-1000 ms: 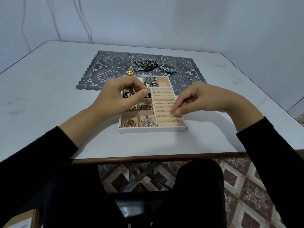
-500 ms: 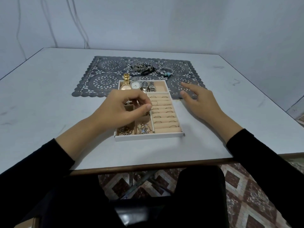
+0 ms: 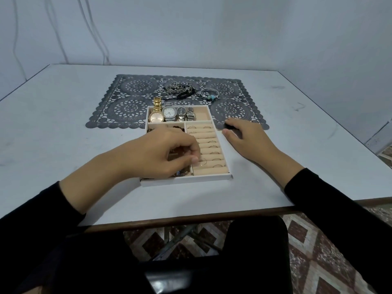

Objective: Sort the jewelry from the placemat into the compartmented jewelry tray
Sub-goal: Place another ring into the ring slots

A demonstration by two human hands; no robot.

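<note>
Several metal watches (image 3: 169, 113) in padded tray (image 3: 186, 181); left hand (image 3: 161, 151) pinches ring (image 3: 203, 162).

We see the left hand (image 3: 161, 153) covering most of the small left compartments of the jewelry tray (image 3: 186, 181); their contents show only as dark slivers. We cannot tell whether its curled fingertips pinch the thin ring (image 3: 203, 162) beside them. The tangled heap (image 3: 178, 91) on the placemat (image 3: 127, 107) is too small for us to separate into pieces. Both sleeves (image 3: 339, 209) run off the bottom edge.
</note>
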